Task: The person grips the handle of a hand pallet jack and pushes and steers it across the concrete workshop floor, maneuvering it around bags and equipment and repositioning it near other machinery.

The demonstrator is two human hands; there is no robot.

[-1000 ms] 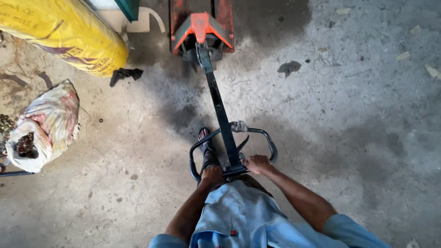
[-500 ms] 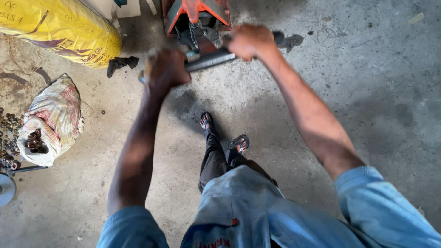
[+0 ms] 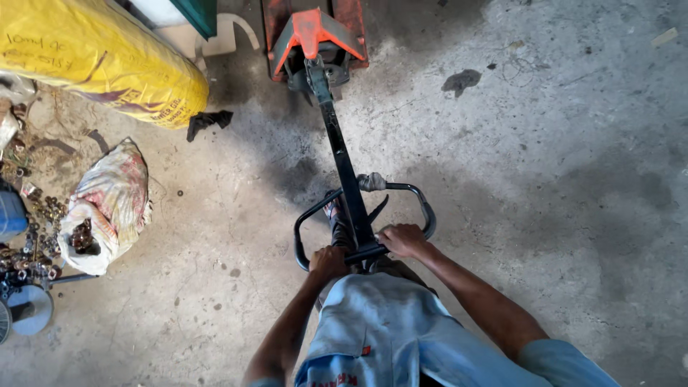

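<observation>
Hands grip the black loop handle of a pallet jack: left hand and right hand both curl fingers around its near bar. Its forks run off the top edge; the person's feet are mostly hidden.

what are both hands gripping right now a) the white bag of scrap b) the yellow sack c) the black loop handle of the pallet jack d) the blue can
c: the left hand and the right hand both close on the near bar of the pallet jack handle, while the yellow sack lies far off to the left.
</observation>
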